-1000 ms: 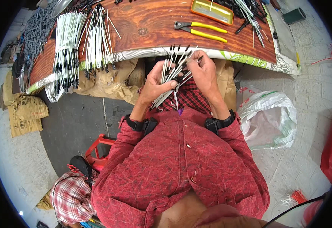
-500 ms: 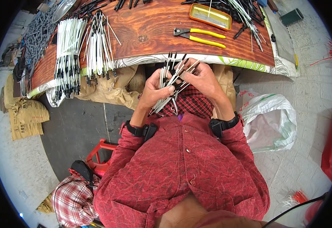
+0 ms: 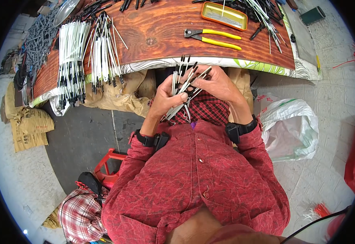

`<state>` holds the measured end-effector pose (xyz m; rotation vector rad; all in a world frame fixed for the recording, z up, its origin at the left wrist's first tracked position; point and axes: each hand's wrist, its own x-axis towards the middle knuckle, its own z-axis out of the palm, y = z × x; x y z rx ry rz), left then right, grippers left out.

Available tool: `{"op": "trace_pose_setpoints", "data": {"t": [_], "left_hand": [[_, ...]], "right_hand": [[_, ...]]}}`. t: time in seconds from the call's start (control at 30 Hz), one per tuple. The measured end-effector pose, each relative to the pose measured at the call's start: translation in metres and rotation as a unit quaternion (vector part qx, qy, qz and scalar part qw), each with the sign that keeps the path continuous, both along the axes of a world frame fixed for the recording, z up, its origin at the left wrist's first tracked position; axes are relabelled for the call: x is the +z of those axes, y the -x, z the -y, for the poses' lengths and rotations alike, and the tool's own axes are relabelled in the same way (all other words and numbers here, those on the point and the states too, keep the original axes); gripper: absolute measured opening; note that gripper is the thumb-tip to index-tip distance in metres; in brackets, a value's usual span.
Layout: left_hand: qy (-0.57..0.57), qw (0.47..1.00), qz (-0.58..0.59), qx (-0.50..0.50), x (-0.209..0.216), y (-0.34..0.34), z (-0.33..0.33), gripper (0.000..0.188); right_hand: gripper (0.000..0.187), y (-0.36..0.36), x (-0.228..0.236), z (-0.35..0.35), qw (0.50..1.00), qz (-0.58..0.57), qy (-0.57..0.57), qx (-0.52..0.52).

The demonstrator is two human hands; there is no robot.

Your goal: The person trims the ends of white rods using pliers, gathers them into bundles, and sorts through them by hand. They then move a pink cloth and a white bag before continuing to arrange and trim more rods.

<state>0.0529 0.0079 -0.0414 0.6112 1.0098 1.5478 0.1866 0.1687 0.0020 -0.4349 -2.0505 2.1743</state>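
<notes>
Just below the table's front edge, both hands are closed on a loose fan of thin white rods with black tips (image 3: 177,109). My left hand (image 3: 164,97) grips them between thumb and fingers, its thumb lying across the rods. On the other side, my right hand (image 3: 219,84) pinches several tilted rods near their black upper ends. The fingers hide where the rods cross. A tied bundle of similar rods (image 3: 72,42) lies on the table at the left. Beside it is a looser pile of rods (image 3: 103,53).
Yellow-handled nippers (image 3: 221,35) and an orange-rimmed tray of thin pins (image 3: 230,23) lie on the wooden table (image 3: 153,40). Black parts and more rods (image 3: 267,24) crowd its far right. A white plastic bag (image 3: 307,122) stands on the floor at right; a red stool (image 3: 104,166) is at left.
My right hand has shifted slightly, and the black tips beside it sit a little lower. My left hand keeps its grip almost unmoved.
</notes>
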Motion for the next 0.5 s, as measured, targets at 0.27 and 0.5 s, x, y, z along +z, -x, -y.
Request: {"op": "trace_pose_setpoints", "data": {"t": [0.27, 0.5], "left_hand": [[-0.022, 0.999, -0.002, 0.037, -0.007, 0.000, -0.003, 0.035], [-0.018, 0.998, 0.027, 0.054, -0.011, 0.001, -0.010, 0.031]], "right_hand": [[0.018, 0.004, -0.002, -0.001, 0.999, 0.009, 0.024, -0.042], [0.018, 0.010, -0.010, 0.006, 0.986, 0.022, 0.041, -0.157]]}}
